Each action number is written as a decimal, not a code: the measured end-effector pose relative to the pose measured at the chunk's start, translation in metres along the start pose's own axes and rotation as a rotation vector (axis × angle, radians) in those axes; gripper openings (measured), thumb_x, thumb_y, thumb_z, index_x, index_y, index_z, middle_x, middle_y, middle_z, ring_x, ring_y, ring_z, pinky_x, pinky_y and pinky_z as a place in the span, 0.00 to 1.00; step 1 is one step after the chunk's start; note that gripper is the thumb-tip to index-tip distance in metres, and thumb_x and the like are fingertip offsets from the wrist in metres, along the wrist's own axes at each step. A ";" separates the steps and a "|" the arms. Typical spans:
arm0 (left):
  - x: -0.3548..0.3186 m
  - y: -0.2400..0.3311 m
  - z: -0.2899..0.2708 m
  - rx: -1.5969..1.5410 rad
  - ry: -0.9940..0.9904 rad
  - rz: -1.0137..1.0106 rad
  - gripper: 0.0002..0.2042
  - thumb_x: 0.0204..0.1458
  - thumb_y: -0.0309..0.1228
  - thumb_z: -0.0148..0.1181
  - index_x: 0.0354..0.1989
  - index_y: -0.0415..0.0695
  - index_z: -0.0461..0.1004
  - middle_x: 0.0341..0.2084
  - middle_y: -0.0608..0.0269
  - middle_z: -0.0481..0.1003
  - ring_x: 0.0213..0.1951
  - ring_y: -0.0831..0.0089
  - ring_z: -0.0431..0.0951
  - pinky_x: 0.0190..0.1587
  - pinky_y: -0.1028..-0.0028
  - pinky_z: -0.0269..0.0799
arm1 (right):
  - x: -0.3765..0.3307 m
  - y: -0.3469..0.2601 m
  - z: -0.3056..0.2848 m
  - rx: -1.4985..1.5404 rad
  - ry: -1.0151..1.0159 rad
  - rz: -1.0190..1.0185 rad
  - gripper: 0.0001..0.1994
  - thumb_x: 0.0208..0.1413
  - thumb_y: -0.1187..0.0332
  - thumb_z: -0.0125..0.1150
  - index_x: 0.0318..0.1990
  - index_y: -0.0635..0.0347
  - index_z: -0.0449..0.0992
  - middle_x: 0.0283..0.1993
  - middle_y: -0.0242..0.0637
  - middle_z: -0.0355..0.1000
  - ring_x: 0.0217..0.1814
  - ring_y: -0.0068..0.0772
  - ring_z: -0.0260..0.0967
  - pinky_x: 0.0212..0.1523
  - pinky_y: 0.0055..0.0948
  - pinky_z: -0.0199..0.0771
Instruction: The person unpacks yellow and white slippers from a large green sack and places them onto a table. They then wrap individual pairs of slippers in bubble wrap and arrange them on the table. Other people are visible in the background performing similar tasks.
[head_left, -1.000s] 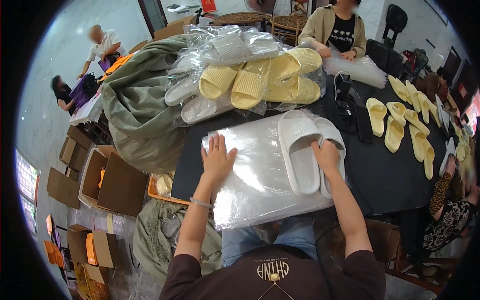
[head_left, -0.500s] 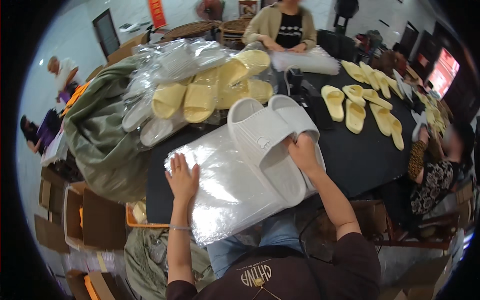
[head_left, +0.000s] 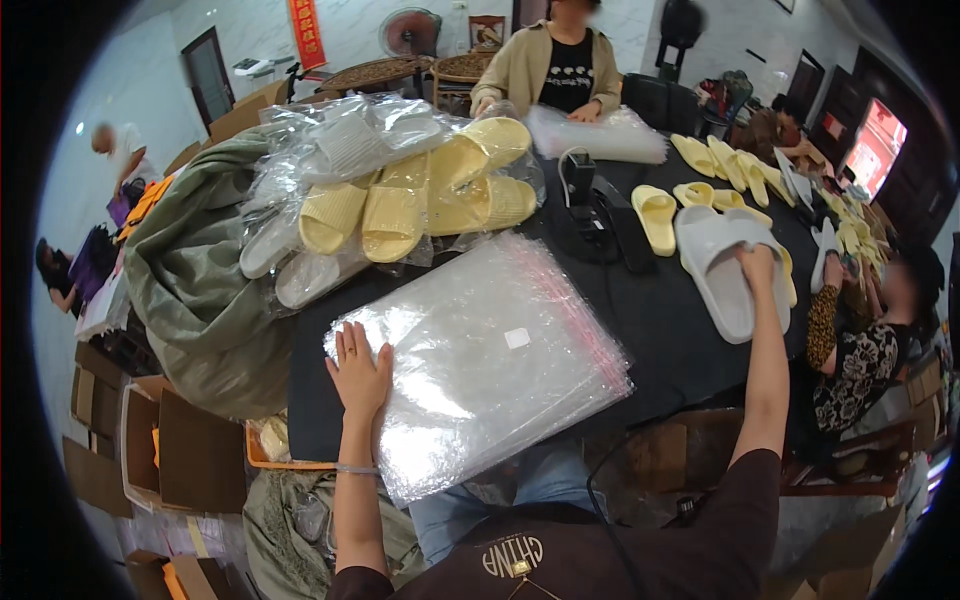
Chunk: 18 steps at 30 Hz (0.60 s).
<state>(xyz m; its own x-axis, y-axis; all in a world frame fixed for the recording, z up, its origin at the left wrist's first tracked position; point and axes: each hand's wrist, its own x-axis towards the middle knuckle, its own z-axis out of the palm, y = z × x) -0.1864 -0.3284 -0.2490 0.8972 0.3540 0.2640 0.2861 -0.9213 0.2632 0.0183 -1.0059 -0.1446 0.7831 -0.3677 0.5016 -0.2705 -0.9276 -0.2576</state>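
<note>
My left hand lies flat on the left edge of a stack of clear plastic bags, fingers spread. The stack has pink-striped edges on its right side and a small white label on top. Out to the right, my right hand grips a pair of light grey slippers by the strap opening. The pair is over the right part of the black table, in front of several yellow slippers, some of which it hides. My right fingertips are partly hidden inside the strap.
Bagged grey and yellow slippers are heaped at the back left beside a green sack. A black power strip stands mid-table. More yellow slippers lie at right. Across the table a person touches another bag stack; another person sits at right.
My right hand has carried the grey slippers from above the bag stack over to the right, uncovering the stack. My left hand stays flat on the bags.
</note>
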 end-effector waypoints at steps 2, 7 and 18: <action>0.004 0.008 0.005 -0.054 0.003 0.029 0.33 0.55 0.49 0.46 0.65 0.41 0.53 0.66 0.52 0.51 0.68 0.57 0.47 0.63 0.45 0.39 | 0.034 0.064 0.016 -0.109 0.027 0.079 0.22 0.44 0.55 0.62 0.38 0.69 0.76 0.37 0.58 0.73 0.41 0.59 0.70 0.44 0.45 0.69; -0.001 0.000 -0.002 -0.049 0.013 -0.012 0.33 0.55 0.50 0.46 0.64 0.40 0.53 0.66 0.52 0.50 0.68 0.57 0.47 0.64 0.45 0.39 | -0.004 -0.046 0.054 0.147 0.114 -0.161 0.20 0.50 0.63 0.58 0.48 0.66 0.71 0.53 0.55 0.62 0.52 0.54 0.63 0.50 0.42 0.68; 0.000 0.002 -0.001 -0.060 0.017 -0.002 0.33 0.55 0.51 0.44 0.65 0.41 0.52 0.66 0.52 0.50 0.68 0.58 0.46 0.64 0.47 0.39 | -0.246 -0.381 -0.034 1.600 -1.114 -0.122 0.23 0.62 0.57 0.49 0.59 0.62 0.62 0.51 0.39 0.68 0.36 0.25 0.72 0.32 0.21 0.72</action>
<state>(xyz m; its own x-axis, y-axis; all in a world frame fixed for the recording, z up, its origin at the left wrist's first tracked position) -0.1861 -0.3300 -0.2478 0.8906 0.3591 0.2790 0.2667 -0.9094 0.3191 -0.0906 -0.5641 -0.1422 0.8754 0.4774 0.0760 -0.0237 0.1996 -0.9796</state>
